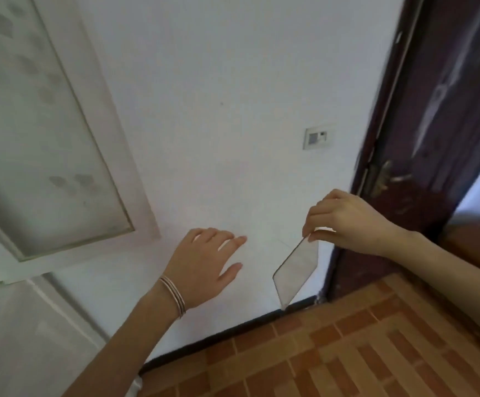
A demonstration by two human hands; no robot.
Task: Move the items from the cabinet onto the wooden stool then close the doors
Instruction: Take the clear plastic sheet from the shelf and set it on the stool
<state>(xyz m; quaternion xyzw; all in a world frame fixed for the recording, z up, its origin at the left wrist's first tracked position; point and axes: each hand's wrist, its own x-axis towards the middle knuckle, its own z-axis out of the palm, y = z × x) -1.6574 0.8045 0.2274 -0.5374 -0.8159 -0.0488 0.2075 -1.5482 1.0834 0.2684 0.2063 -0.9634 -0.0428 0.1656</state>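
Observation:
My right hand [347, 222] pinches the top edge of a thin, flat, translucent grey sheet [296, 273] that hangs down and tilts to the left in front of the white wall. My left hand [207, 265] is open with fingers spread, palm toward the wall, a little to the left of the sheet and apart from it; thin bracelets circle its wrist. A white cabinet door with a frosted, patterned glass panel [41, 133] stands at the far left. The cabinet's inside and the wooden stool are out of view.
A white wall [218, 96] with a small switch plate [319, 136] fills the middle. A dark brown door with a brass handle [382, 179] stands at the right. Orange brick-pattern floor tiles [347, 353] lie below, with a black skirting line along the wall.

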